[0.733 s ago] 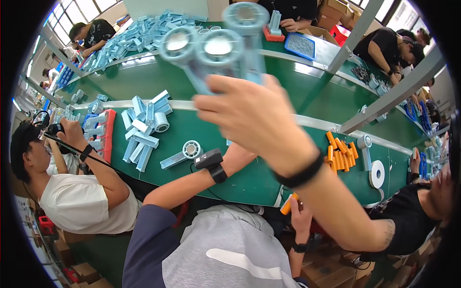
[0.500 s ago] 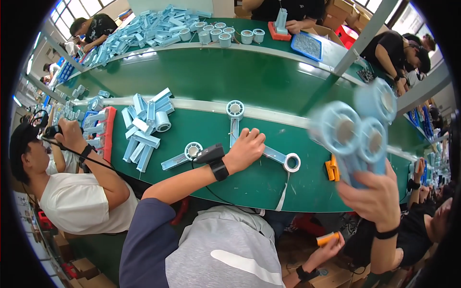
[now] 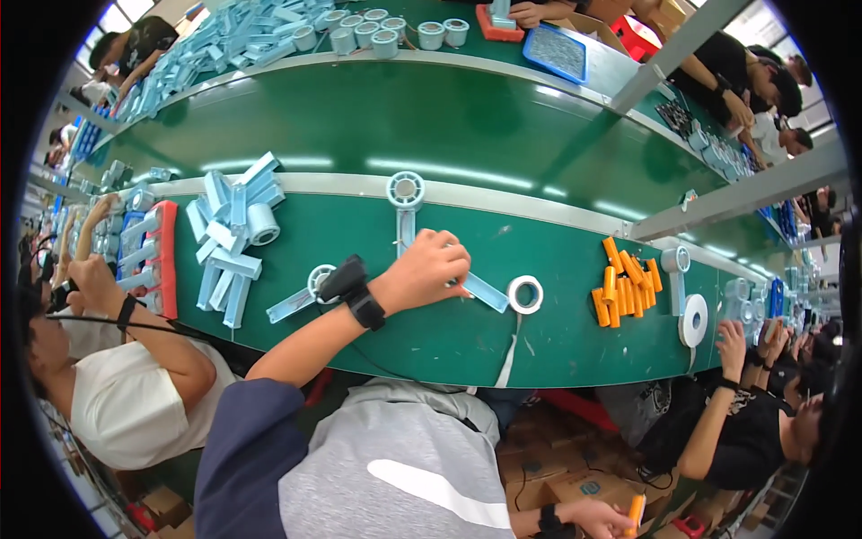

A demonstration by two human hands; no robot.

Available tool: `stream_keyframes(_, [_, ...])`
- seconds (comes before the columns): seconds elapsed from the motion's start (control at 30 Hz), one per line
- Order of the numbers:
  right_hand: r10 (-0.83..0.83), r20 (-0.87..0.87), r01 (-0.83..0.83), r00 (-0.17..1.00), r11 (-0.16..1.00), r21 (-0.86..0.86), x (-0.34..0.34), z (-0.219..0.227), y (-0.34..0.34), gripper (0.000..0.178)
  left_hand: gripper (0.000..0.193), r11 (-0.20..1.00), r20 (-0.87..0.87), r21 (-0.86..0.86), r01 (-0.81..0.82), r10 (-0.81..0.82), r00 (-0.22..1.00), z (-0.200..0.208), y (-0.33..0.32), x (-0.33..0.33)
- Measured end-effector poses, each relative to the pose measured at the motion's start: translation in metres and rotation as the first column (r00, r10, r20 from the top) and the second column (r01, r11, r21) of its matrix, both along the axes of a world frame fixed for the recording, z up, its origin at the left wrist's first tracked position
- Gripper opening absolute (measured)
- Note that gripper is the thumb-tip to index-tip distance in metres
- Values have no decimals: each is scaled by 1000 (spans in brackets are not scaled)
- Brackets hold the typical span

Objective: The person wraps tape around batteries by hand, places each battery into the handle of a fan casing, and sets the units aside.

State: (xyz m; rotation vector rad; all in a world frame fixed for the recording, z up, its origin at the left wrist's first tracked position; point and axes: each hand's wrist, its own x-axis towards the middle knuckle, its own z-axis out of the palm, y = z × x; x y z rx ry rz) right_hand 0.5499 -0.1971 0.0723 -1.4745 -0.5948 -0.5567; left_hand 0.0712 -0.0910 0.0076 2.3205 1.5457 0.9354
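Note:
My left hand (image 3: pixel 424 274), with a wristband and a small black device strapped on, is closed over the near end of a light blue trough-shaped handle (image 3: pixel 486 293); its fingertips are partly hidden. Low at the picture's bottom edge, off the table, my right hand (image 3: pixel 600 519) grips an orange battery cell (image 3: pixel 636 514). Beyond my left hand lies a light blue fan housing (image 3: pixel 406 190) with a round motor head. Another fan housing (image 3: pixel 321 282) lies left of my wrist, partly covered by the device. A white tape roll (image 3: pixel 525 295) sits by the handle's far end, its strip hanging toward the table edge.
Left stands a pile of blue housings (image 3: pixel 235 235) and a red rack (image 3: pixel 168 260). Several orange cells (image 3: pixel 628 286) lie right, beside a white reel (image 3: pixel 693 321). Co-workers sit on both sides. A slanting grey post (image 3: pixel 673 54) rises across the far bench.
A co-worker's hand carrying several blue fans has left the right side, uncovering the orange cells and reel. My right hand has moved lower with its cell; my left stays over the handle.

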Motion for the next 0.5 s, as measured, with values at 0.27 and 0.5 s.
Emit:
stream_keyframes(0.27, [158, 5, -154, 987, 956, 251, -27, 43, 45, 28, 21, 1000, 79, -3, -19, 19, 997, -2, 2, -7])
stream_keyframes(0.5, [843, -481, -966, 239, 256, -31, -181, -58, 104, 26, 17, 982, 177, 98, -160, 141, 974, -5, 3, 7])
